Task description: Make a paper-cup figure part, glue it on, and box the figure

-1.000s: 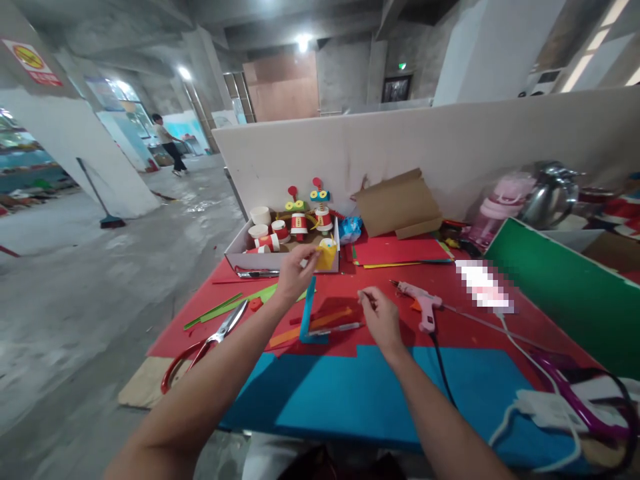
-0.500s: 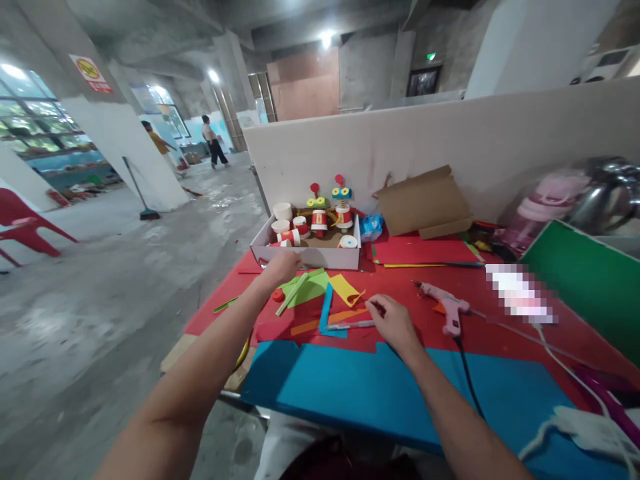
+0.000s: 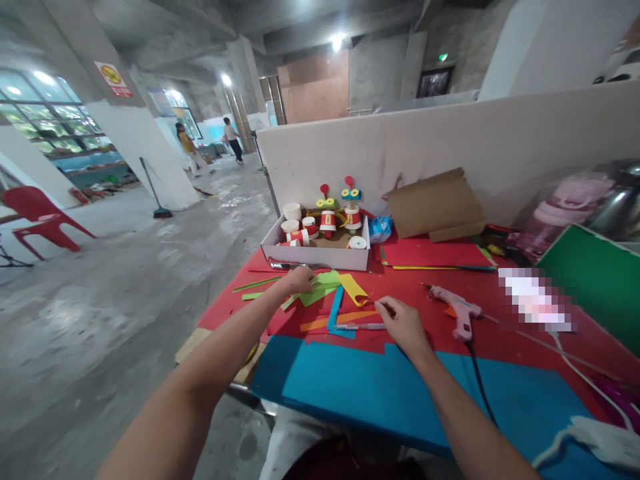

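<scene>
My left hand (image 3: 300,279) is over the light green paper pieces (image 3: 324,283), its fingers curled downward; what they hold, if anything, is hidden. My right hand (image 3: 403,321) hovers above the table's right-middle part, thumb and forefinger pinched together. Anything between those fingertips is too small to make out. Just left of them is a folded yellow paper piece (image 3: 353,288) with a curled end. A blue paper strip (image 3: 336,308), an orange strip (image 3: 315,323) and a pen (image 3: 363,327) lie between my hands.
Behind stands a white box (image 3: 320,257) with paper cups and two cup figures. A pink glue gun (image 3: 463,312) with a cord lies right. Red sheets (image 3: 433,253), cardboard (image 3: 435,203) and a green board (image 3: 595,287) are farther back. Blue sheet (image 3: 350,380) covers the front edge.
My left hand has come away from the box's front, nearer to me and onto the green paper. My right hand keeps its pinch in nearly the same place. The view has turned slightly left.
</scene>
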The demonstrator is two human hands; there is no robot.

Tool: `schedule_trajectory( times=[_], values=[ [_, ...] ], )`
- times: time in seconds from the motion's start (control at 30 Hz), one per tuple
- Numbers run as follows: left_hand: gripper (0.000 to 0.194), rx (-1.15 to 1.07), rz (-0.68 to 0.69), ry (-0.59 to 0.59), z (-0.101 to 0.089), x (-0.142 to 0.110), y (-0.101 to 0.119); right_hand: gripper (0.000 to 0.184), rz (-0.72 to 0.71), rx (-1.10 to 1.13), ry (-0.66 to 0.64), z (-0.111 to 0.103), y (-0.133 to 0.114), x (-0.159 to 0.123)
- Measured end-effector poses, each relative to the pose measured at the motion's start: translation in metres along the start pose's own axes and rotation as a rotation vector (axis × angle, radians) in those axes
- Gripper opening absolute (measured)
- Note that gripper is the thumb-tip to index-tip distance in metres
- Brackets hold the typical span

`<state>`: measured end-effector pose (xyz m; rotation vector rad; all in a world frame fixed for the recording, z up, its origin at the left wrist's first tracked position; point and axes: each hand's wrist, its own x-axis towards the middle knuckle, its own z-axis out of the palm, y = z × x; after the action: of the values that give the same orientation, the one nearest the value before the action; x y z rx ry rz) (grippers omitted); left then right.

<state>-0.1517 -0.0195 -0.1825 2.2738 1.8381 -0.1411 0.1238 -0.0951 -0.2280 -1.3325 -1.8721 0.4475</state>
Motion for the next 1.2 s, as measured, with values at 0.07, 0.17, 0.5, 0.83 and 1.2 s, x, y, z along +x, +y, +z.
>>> schedule_trajectory(
  times=[0.07,0.17,0.5,0.83,1.2],
  values=[
    [0.005,-0.015,0.02,0.068,-0.007,-0.003,0.006,0.031,0.001,0.012,0.027,-0.001,-0.002,0.0],
    [0.023,-0.048,0.056,0.181,-0.025,-0.009,0.017,0.032,0.013,0.052,0.072,-0.004,-0.007,0.0],
    [0.012,-1.327,0.477,0.152,-0.087,-0.028,0.103,0.045,0.296,0.775,0.034,-0.013,-0.012,0.005],
    [0.004,-1.342,0.165,0.13,0.019,-0.017,0.161,0.045,0.471,1.257,-0.189,-0.008,-0.024,-0.001],
    [0.043,-1.424,0.348,-0.016,0.01,-0.033,0.137,0.039,0.615,1.306,-0.145,-0.008,-0.019,0.003]
  ],
)
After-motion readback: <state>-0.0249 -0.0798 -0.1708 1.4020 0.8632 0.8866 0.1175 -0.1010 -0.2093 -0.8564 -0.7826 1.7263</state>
